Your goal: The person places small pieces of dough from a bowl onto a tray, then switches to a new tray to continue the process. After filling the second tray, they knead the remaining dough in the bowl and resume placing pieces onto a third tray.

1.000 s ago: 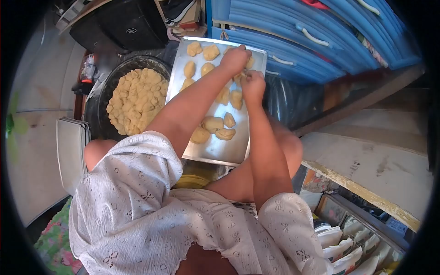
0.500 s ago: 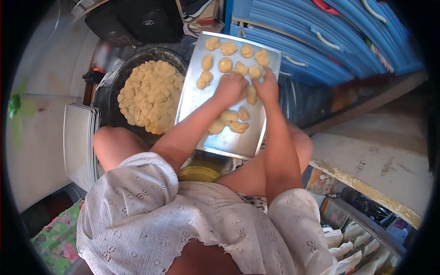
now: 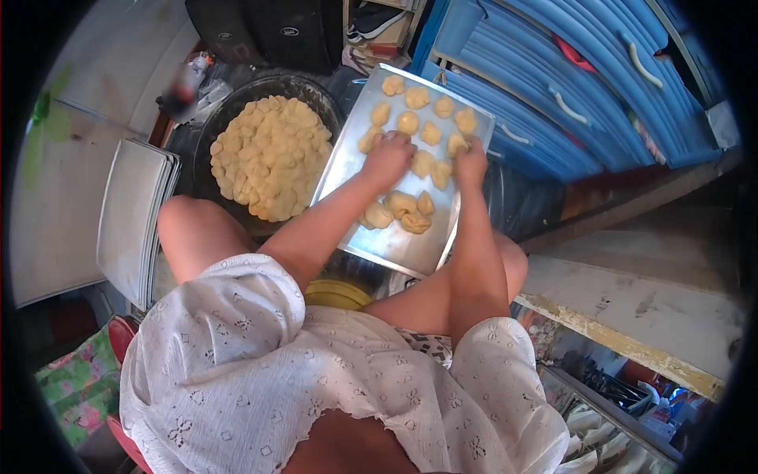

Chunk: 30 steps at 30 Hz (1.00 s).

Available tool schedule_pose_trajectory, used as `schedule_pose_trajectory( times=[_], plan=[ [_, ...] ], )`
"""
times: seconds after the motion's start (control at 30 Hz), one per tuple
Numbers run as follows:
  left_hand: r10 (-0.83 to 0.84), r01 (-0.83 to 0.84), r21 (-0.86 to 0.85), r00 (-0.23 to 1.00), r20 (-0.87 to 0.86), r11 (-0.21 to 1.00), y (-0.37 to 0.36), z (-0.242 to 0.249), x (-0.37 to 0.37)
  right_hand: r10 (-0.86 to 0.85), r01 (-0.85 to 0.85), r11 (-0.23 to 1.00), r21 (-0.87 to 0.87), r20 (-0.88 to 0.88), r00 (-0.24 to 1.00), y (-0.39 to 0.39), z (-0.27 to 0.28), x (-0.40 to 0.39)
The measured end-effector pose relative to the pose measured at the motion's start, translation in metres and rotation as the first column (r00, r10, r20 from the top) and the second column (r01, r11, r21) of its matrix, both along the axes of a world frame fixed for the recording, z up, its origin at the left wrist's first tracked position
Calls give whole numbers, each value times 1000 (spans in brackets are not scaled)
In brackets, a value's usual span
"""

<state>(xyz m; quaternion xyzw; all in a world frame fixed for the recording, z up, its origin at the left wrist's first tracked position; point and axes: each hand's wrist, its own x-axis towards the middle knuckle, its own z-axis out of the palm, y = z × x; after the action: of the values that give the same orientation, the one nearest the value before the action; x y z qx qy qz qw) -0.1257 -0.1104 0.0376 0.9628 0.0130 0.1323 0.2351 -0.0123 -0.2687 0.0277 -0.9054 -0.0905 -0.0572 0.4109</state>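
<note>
A shiny metal baking tray point(image 3: 401, 250) lies tilted across my lap, carrying rows of pale yellow dough pieces. My left hand point(image 3: 390, 158) is over the tray's left-middle, its fingers curled against a dough piece point(image 3: 369, 140) that they partly cover. Near the right rim, my right hand point(image 3: 471, 164) pinches another dough piece point(image 3: 457, 144). Between the hands rest a dough piece point(image 3: 422, 164) and one beside it point(image 3: 440, 174). Closer to me, several lumps sit bunched together, including a larger dough lump point(image 3: 415, 223).
Left of the tray stands a wide black basin point(image 3: 207, 126) heaped with dough pieces point(image 3: 271, 158). Stacked metal trays point(image 3: 130, 221) lean at the far left. Blue plastic drawers point(image 3: 545, 87) are at upper right, a wooden shelf point(image 3: 632, 300) at right. A yellow container point(image 3: 338, 294) sits below the tray.
My hands have moved apart: the left went leftward to a piece in the left column, the right stays near the right rim. The dough pieces between them are rearranged. The whole view has shifted slightly.
</note>
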Motion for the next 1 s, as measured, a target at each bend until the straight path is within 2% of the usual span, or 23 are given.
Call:
schedule_pose_trajectory(
  times=[0.03,0.1,0.13,0.2,0.33,0.43,0.53,0.6,0.63,0.7,0.77,0.83,0.97,1.0],
  plan=[
    [2,-2,-5,1000,-1,1000,0,-3,-1,2,-2,1000,-5,-1,1000,0,-5,1],
    [31,-33,24,996,78,999,-2,-7,0,-41,66,996,-59,356,934,1,-7,0],
    [31,-32,22,996,78,999,-3,-7,0,-41,67,996,-61,356,934,2,-3,-2],
    [-58,54,49,994,94,997,-9,-5,1,113,-77,977,-200,176,978,-1,4,-5],
    [-186,186,78,982,4,980,-15,-1,5,224,-168,935,-312,155,962,2,6,-9],
    [-152,165,141,983,-99,976,-18,-5,7,180,-119,958,-261,221,959,3,7,-10],
    [-123,124,81,992,-14,989,-17,-8,5,159,-127,979,-157,212,964,3,7,-6],
    [8,-32,89,966,258,995,-15,-12,1,61,-54,998,-33,280,958,5,6,-5],
    [6,-29,87,968,251,996,-11,-17,0,59,-52,998,-35,273,960,4,5,-6],
    [-32,21,133,996,83,991,0,-20,-1,137,-107,983,-149,212,968,1,3,-6],
    [-32,26,88,997,71,996,2,-17,-2,149,-108,974,-198,202,968,3,0,-5],
    [-5,8,104,1000,-31,995,2,-18,-1,160,-109,964,-244,197,967,4,-6,-3],
    [23,-26,111,999,28,993,-3,-17,0,201,-112,932,-345,235,951,5,-2,-8],
    [-6,-13,125,989,150,992,-7,-14,0,190,-88,927,-364,256,948,6,5,-13]
  ],
)
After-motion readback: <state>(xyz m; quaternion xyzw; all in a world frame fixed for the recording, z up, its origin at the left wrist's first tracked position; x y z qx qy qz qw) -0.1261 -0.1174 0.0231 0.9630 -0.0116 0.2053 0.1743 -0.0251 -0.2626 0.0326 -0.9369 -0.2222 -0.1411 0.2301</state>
